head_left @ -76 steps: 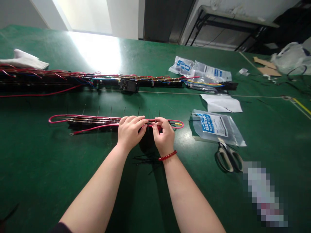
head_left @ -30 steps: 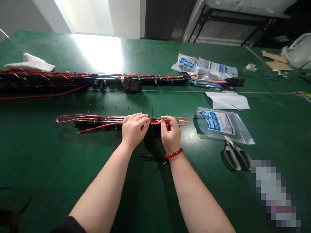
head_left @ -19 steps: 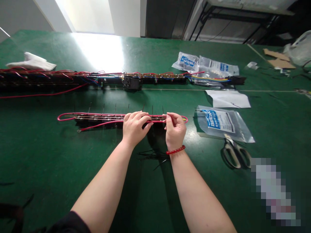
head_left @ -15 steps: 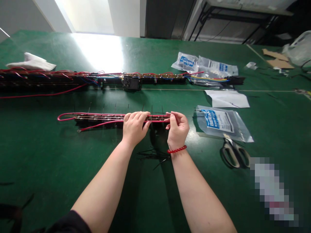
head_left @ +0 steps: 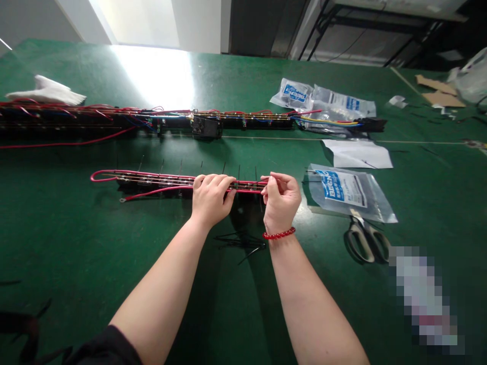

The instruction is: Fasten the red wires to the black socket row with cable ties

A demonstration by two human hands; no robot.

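My left hand [head_left: 213,197] is wrapped over the middle of a narrow black strip [head_left: 160,180] with red cables running along it. Thin black ties stick up along the strip's far side. At the strip's right end, my right hand [head_left: 281,195] is closed in a pinch; a thin black tie shows at its fingertips. The red cable [head_left: 104,172] loops beyond the left end, and its other run ends in a metal ring lug [head_left: 123,199]. Loose black ties [head_left: 241,241] lie on the green table between my forearms.
A longer wired assembly [head_left: 243,119] spans the back of the green table [head_left: 114,263]. Plastic bags [head_left: 342,187], white paper [head_left: 357,153] and scissors [head_left: 365,238] are at the right. White gloves [head_left: 45,91] lie back left.
My right hand has shifted slightly right, with its fingers still pinched near the strip's end. My left hand has stayed in place on the strip.
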